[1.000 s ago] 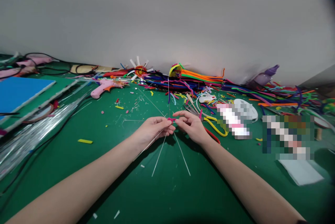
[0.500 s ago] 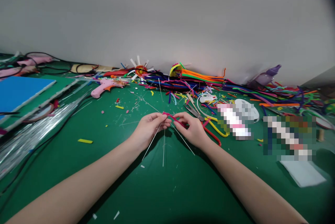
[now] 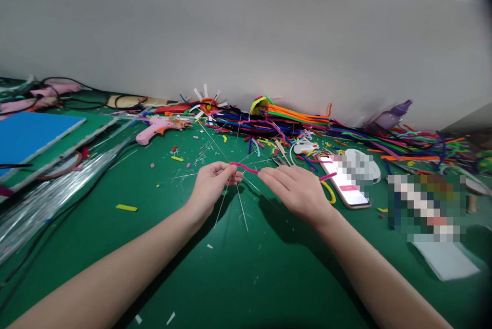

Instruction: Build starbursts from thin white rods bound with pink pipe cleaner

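Observation:
A magenta pipe cleaner stretches between my two hands above the green table. My left hand is closed in a pinch on its left end, right where several thin pale rods meet and fan out like spokes. Held flat with its fingers together, my right hand grips the pipe cleaner further along; the tail sticks out past the back of that hand, to the right. My left fingers hide the point where the rods cross. Behind my right hand, pliers or scissors with yellow handles are mostly covered.
A lit phone lies right of my right hand. A pink glue gun rests at back left, near a blue board. Bundled pipe cleaners line the wall. A white cloth or paper is at right.
My right hand has moved right and turned palm-down, drawing the pipe cleaner out longer between the hands. My left hand has shifted slightly left, and the rods have turned with it.

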### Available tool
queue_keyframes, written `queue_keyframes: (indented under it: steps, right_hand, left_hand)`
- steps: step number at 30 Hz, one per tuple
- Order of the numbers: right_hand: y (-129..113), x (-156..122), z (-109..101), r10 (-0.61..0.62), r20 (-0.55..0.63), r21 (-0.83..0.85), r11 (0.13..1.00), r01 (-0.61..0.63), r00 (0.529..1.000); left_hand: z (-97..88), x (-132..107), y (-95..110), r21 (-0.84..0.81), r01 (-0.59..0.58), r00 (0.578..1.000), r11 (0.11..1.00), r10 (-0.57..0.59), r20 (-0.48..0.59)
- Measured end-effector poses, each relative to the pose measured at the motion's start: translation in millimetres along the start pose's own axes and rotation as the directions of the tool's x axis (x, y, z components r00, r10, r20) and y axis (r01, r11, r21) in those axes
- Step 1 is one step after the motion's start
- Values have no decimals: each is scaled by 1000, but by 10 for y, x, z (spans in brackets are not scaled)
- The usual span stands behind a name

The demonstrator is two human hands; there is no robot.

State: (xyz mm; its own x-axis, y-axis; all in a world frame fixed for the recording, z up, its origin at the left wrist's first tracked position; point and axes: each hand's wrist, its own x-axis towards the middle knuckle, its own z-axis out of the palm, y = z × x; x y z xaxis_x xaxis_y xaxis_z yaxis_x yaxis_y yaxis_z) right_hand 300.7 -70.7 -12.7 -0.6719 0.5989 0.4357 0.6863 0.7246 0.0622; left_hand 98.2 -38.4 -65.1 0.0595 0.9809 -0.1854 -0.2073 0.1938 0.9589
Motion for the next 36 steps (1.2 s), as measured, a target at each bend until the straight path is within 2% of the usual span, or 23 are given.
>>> queue_keyframes:
  steps: [3, 7, 10, 13, 15, 17, 18, 20, 22, 25, 28, 31, 33, 36]
  right_hand:
    - [1, 1, -31, 8, -104, -101, 995, -18, 995]
    - [95, -47, 84, 103, -244, -141, 980, -141, 964]
    - [164, -60, 174, 244, -274, -31, 965, -262, 930]
    - [218, -44, 204, 397, -204, 184, 913, -363, 895]
    - [258, -29, 180, 493, -69, 382, 816, -433, 868]
    - [306, -16, 125, 538, 134, 562, 651, -511, 832]
    - [331, -11, 91, 524, 242, 622, 562, -545, 817]
    - [374, -9, 26, 420, 421, 692, 424, -584, 804]
    - [406, -17, -18, 296, 535, 734, 300, -609, 791]
    - [429, -49, -21, 169, 618, 762, 112, -638, 768]
    - [413, -84, 39, 102, 656, 752, -6, -659, 748]
    - [334, -87, 128, 124, 675, 737, -101, -668, 727]
    - [250, -69, 186, 173, 676, 736, -203, -645, 717]
    - [121, -32, 259, 214, 649, 753, -312, -579, 730]
  left_hand:
    - [9, -11, 45, 64, -37, 999, 997, 35, 31]
    - [34, -58, 118, 168, -78, 995, 983, 66, 73]
    - [43, -78, 170, 223, -122, 989, 967, 99, 111]
    - [25, -58, 228, 272, -142, 983, 952, 103, 153]
    - [-4, -25, 268, 293, -128, 978, 948, 72, 194]
    - [-42, 12, 306, 308, -92, 963, 947, 6, 268]
    - [-61, 28, 322, 323, -66, 949, 944, -40, 312]
    - [-95, 49, 348, 362, -13, 914, 932, -135, 383]
    - [-117, 53, 366, 388, 34, 879, 921, -213, 428]
    - [-125, 38, 381, 387, 57, 828, 920, -260, 497]
    - [-119, 16, 382, 370, 86, 778, 925, -294, 556]
    - [-116, 5, 363, 348, 123, 739, 929, -320, 593]
    - [-117, 5, 337, 331, 132, 722, 934, -320, 614]
    - [-112, 5, 290, 297, 159, 709, 942, -318, 629]
